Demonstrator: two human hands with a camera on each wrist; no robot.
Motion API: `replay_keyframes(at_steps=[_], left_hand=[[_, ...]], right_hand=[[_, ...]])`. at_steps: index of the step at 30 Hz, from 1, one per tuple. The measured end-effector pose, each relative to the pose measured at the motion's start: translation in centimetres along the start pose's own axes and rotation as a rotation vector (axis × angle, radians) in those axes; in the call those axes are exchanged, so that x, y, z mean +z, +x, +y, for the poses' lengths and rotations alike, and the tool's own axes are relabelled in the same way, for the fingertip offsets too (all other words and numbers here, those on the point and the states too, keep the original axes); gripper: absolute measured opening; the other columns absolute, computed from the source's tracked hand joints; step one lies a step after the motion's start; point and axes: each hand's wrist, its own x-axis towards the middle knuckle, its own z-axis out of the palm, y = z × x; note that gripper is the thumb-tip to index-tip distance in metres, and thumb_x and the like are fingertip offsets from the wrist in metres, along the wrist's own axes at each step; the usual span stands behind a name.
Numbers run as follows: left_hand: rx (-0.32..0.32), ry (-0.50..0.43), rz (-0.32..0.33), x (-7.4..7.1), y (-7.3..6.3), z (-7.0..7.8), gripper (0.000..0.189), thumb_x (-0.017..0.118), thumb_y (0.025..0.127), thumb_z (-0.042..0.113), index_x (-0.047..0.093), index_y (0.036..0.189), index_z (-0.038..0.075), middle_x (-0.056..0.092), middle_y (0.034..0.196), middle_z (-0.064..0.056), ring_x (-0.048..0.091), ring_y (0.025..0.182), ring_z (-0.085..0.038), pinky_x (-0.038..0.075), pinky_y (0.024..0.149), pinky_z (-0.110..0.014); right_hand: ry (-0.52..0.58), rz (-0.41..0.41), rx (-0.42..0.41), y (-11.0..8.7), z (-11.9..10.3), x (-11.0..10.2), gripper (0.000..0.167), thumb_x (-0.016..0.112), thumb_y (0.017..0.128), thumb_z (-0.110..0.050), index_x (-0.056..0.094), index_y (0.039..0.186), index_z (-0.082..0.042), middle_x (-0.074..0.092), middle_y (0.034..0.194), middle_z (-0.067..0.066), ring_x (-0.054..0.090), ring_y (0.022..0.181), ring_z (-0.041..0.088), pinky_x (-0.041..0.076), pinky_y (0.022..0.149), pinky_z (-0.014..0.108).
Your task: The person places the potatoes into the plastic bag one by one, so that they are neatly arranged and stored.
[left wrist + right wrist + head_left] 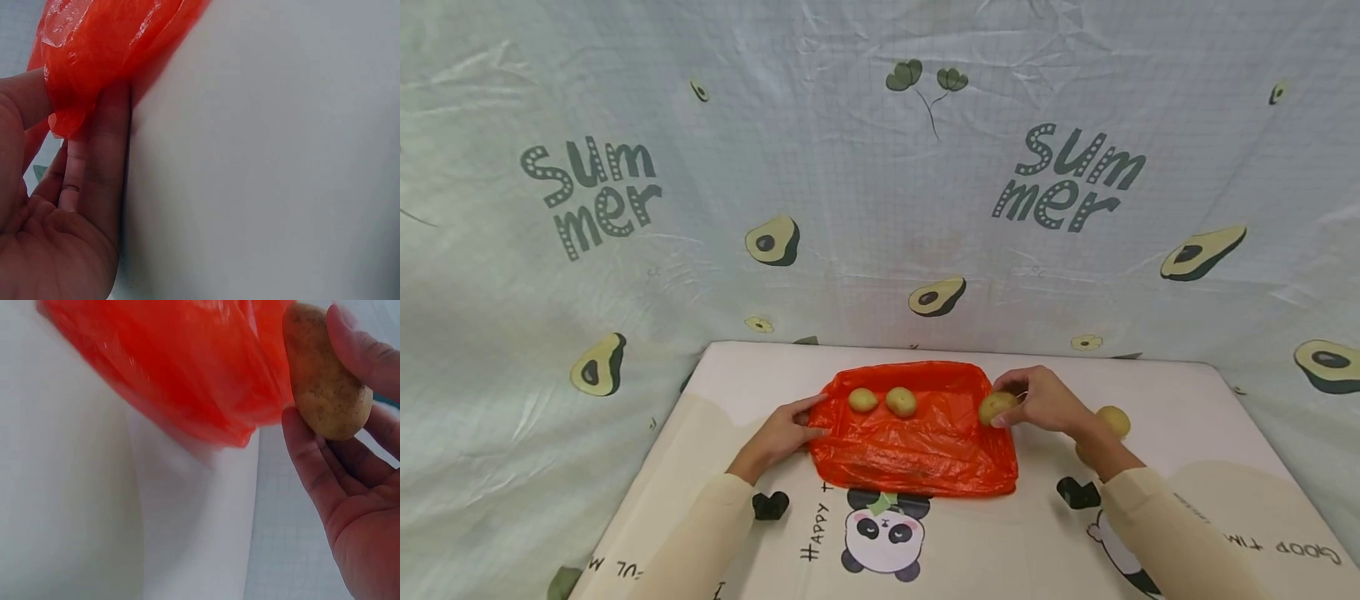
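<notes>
The right hand [1043, 402] has its thumb and fingertips set either side of an oval, yellow-brown potato with speckled skin [322, 378], parted only by its thickness. That potato sits at the fingertips, by the near end of a shallow, rectangular holder covered in glossy red plastic film [917, 477]; whether it touches the film I cannot tell.

The left hand [781, 433] takes the opposite end of the red holder between thumb and fingers, the thin film bunched at the fingertips. Ahead of those fingers, inside the holder, lie 2 more round, pale-yellow potatoes [862, 400] [901, 402]; another tan potato [1114, 422] lies behind the right fingers, beside the wrist.

The held potato should be firm, fairly light and dry enough to grip, though its rounded ends could roll out; best pinched across its broad middle. The film looks soft, slippery and easily torn, so the fingers would do better under the rim than tugging loose folds.
</notes>
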Motion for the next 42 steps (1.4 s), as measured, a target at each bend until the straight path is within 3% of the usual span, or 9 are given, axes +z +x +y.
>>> replay_keyframes(at_steps=[7,18,28,42], left_hand=[[0.002,0.011,0.004,0.0,-0.1,0.1,0.064,0.070,0.097,0.009,0.050,0.157,0.020,0.058,0.147,-0.022,0.064,0.100,-0.023,0.064,0.086,-0.032],[-0.002,0.000,0.002,0.1,0.0,-0.1,0.065,0.072,0.096,0.010,0.049,0.157,0.020,0.060,0.144,-0.022,0.065,0.099,-0.023,0.064,0.084,-0.032],[0.003,0.019,0.009,0.1,-0.1,-0.1,0.064,0.071,0.096,0.011,0.050,0.156,0.019,0.057,0.149,-0.023,0.065,0.104,-0.023,0.064,0.087,-0.035],[0.000,0.000,-0.004,0.1,-0.3,0.2,0.064,0.071,0.097,0.011,0.049,0.157,0.018,0.056,0.151,-0.024,0.065,0.107,-0.025,0.064,0.090,-0.036]], right_hand=[[0.029,0.046,0.068,-0.4,-0.8,1.4,0.047,0.094,0.075,-0.024,0.074,0.112,-0.004,0.072,0.103,0.009,0.062,0.091,0.024,0.058,0.079,0.030],[0.038,0.149,0.071,-0.4,-1.5,2.5,0.047,0.091,0.078,-0.025,0.074,0.115,-0.003,0.074,0.104,0.011,0.064,0.092,0.023,0.058,0.080,0.029],[0.120,0.174,0.096,0.0,-3.2,3.4,0.051,0.089,0.081,-0.025,0.072,0.123,-0.002,0.075,0.112,0.013,0.067,0.099,0.025,0.060,0.088,0.033],[0.103,0.230,0.158,0.6,-4.2,3.8,0.046,0.089,0.082,-0.025,0.073,0.120,-0.004,0.075,0.111,0.014,0.065,0.097,0.027,0.062,0.089,0.037]])
